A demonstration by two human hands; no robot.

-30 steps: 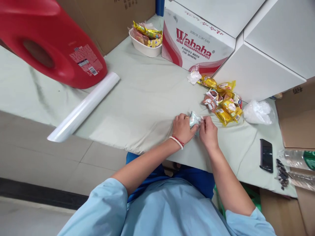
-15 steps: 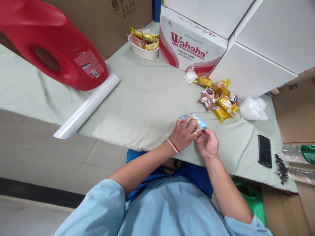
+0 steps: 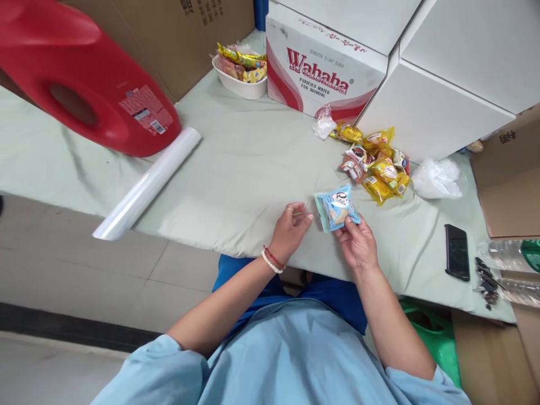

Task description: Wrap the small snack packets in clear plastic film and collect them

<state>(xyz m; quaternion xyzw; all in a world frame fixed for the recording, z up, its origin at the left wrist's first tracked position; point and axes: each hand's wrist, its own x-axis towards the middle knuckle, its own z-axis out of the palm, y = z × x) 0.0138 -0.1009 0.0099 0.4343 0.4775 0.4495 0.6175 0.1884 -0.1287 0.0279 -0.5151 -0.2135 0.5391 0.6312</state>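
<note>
My right hand (image 3: 358, 244) grips the lower right corner of a small blue snack packet (image 3: 336, 207) between thumb and fingers. The packet's printed front faces up, and it is held over the table's near edge. To the left of the packet, apart from it, is my left hand (image 3: 291, 229), with a ring and a red and white bracelet at the wrist. Its thumb and fingertips are drawn together in a pinch. Whatever lies between them, if anything, is too small to make out.
Beyond the packet lies a pile of yellow and brown snack packets (image 3: 377, 166), flanked by crumpled clear plastic (image 3: 439, 179). A white tub (image 3: 240, 85) of snacks stands by a Wahaha carton (image 3: 320, 73). A red jug (image 3: 101, 95), white roll (image 3: 147, 185) and phone (image 3: 457, 253) are also there.
My left hand has come off the blue packet and moved left. The packet, half covered before, now shows its front in my right hand. The view has shifted slightly.
</note>
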